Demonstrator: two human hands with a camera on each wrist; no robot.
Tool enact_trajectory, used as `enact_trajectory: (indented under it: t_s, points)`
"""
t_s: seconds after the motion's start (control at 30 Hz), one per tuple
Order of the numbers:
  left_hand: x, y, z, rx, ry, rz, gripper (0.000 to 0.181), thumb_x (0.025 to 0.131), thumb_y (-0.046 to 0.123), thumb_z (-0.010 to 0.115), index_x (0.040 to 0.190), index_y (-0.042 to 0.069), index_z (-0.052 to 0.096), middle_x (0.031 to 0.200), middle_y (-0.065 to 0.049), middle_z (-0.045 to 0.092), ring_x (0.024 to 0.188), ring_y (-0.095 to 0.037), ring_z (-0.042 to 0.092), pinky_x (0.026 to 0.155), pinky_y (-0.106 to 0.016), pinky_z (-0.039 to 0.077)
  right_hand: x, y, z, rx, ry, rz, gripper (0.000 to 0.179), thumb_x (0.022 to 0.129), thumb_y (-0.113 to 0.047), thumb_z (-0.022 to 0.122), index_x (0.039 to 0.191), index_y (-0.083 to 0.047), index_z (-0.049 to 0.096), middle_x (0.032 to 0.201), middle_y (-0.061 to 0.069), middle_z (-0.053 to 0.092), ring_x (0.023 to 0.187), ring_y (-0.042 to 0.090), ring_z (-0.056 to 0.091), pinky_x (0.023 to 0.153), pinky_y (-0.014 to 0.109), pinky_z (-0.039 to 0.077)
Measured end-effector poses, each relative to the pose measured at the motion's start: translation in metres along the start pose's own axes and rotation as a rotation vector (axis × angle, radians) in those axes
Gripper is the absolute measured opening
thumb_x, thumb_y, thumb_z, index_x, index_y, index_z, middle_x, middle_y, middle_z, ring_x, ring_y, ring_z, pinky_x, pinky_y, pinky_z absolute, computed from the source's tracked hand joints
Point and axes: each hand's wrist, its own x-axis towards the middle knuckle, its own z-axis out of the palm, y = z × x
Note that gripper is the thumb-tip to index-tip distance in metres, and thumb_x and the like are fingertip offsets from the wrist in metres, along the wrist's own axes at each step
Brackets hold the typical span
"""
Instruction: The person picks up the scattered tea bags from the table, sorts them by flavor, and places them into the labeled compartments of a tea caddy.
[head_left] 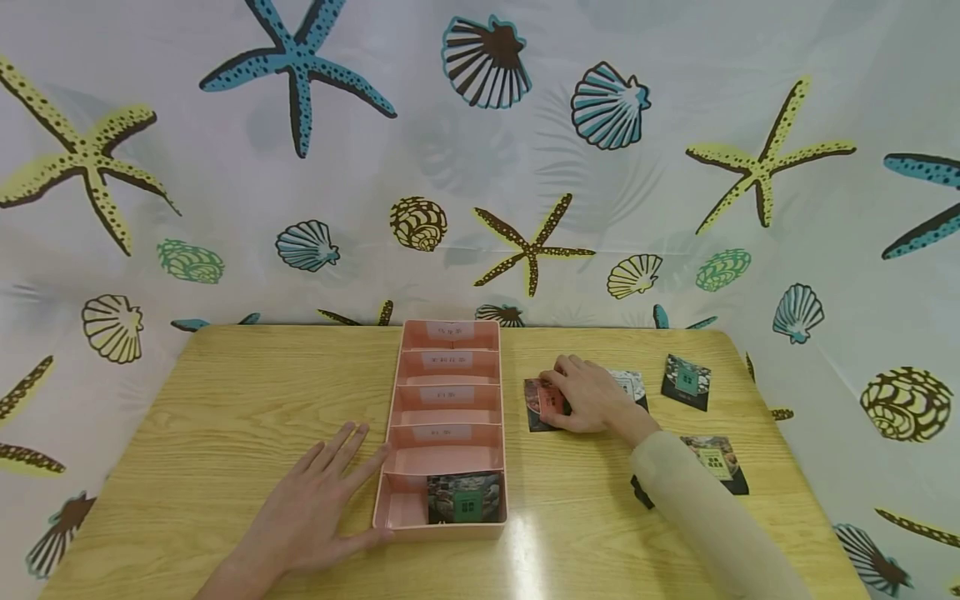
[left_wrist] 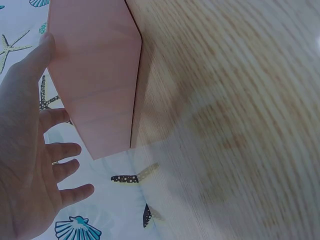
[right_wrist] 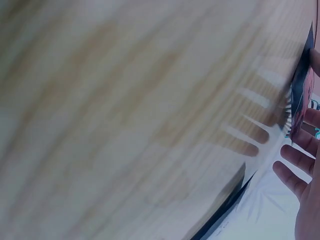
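Note:
A flat red-and-black packet lies under my right hand, to the right of the pink divided box. In the right wrist view the thumb and fingers pinch that packet by its edges, the outer fingers spread. My left hand rests at the box's left side with straight, spread fingers. Its index fingertip is at the side rim and its thumb at the near left corner; the left wrist view shows the box's wall beside them. A dark packet with a green label sits in the nearest compartment.
Paper labels mark the box's other compartments. Right of it lie a whitish packet, a dark one with a teal label and one with a yellow-green label. Another dark corner shows beside the right sleeve. A patterned curtain hangs behind the table.

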Motion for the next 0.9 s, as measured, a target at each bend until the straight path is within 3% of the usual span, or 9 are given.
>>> enact_trajectory:
  t_s: [0.53,0.9]
  points:
    - [0.001,0.001,-0.001,-0.003,-0.007,-0.009,0.098,0.086,0.086,0.057,0.16,0.023,0.049,0.168,-0.018,0.042,0.156,-0.04,0.04,0.119,-0.059,0.046,-0.008,-0.001,-0.011,-0.013,0.121,-0.028,0.05,0.095,-0.057,0.068,0.125,-0.017,0.07,0.098,0.002,0.055,0.076,0.014,0.04,0.062,0.027,0.034]
    - [0.001,0.0,-0.001,0.008,0.013,0.001,0.097,0.087,0.085,0.058,0.16,0.023,0.049,0.168,-0.018,0.042,0.156,-0.04,0.04,0.118,-0.059,0.047,-0.012,-0.01,-0.019,-0.002,0.211,-0.072,0.034,0.098,-0.047,0.072,0.117,-0.018,0.073,0.089,-0.001,0.056,0.072,0.013,0.042,0.061,0.027,0.036]
